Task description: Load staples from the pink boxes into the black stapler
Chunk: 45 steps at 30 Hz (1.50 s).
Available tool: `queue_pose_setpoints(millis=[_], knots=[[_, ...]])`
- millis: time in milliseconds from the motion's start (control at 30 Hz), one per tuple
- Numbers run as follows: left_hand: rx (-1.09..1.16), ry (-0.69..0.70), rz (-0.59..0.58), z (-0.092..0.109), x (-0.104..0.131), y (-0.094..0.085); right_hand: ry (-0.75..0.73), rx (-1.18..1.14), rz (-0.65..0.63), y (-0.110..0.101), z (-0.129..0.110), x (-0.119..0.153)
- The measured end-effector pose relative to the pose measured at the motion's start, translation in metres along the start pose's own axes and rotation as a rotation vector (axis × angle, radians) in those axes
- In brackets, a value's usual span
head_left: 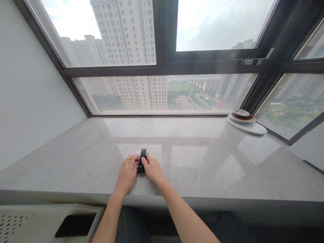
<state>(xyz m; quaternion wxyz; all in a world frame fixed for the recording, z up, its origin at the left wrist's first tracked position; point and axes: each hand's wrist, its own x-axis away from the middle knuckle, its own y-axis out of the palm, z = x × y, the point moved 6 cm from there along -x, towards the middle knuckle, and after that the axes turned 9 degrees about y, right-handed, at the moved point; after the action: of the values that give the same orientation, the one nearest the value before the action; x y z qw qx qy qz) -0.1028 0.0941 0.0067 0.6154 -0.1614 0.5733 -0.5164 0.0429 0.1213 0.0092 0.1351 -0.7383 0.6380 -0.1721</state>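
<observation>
A black stapler (142, 164) rests on the grey sill, its long side pointing away from me. My right hand (152, 168) grips it from the right, thumb over the top and fingers down the far side. Beside it on the left, my left hand (127, 173) has its fingers bent over a small piece of white paper with pink print (135, 153). The paper reaches up to the stapler's left side; whether its edge is inside the jaws cannot be made out. My left thumb is close to the stapler's near end.
A stack of round plates or lids (243, 119) stands at the right by the window corner. Dark window frames (162, 70) bound the back of the glossy sill (192, 179). At the lower left, below the sill's front edge, is a beige casing with a dark opening (76, 225).
</observation>
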Motion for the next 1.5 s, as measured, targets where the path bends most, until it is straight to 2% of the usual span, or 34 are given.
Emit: queue_pose_setpoints(millis=[100,167,233,300,367,433,533,600,700,867,1500], knots=[[0.0,-0.121,0.068,0.005,0.004,-0.014,0.033,-0.045,0.022,-0.013,0.01,0.005],[0.002,-0.174,0.182,0.016,0.007,-0.03,0.043,-0.086,0.077,-0.03,0.023,0.012],[0.021,-0.171,0.3,0.037,0.01,-0.043,0.022,-0.106,0.152,-0.054,0.039,0.021],[0.071,-0.111,0.322,0.067,0.007,-0.042,-0.019,-0.09,0.224,-0.083,0.055,0.032],[0.141,-0.002,0.191,0.101,0.0,-0.022,-0.068,-0.002,0.292,-0.116,0.07,0.045],[0.178,0.104,0.007,0.131,-0.007,0.008,-0.102,0.195,0.344,-0.146,0.082,0.059],[0.098,0.167,-0.154,0.152,-0.012,0.049,-0.065,0.545,0.32,-0.171,0.099,0.076],[0.02,0.166,-0.192,0.152,-0.011,0.067,-0.013,0.712,0.282,-0.174,0.107,0.083],[-0.029,0.171,-0.214,0.146,-0.007,0.076,0.031,0.844,0.296,-0.169,0.11,0.089],[-0.02,0.179,-0.213,0.143,-0.004,0.073,0.05,0.9,0.309,-0.161,0.106,0.089],[-0.01,0.185,-0.204,0.144,-0.005,0.071,0.065,0.911,0.302,-0.161,0.104,0.089]])
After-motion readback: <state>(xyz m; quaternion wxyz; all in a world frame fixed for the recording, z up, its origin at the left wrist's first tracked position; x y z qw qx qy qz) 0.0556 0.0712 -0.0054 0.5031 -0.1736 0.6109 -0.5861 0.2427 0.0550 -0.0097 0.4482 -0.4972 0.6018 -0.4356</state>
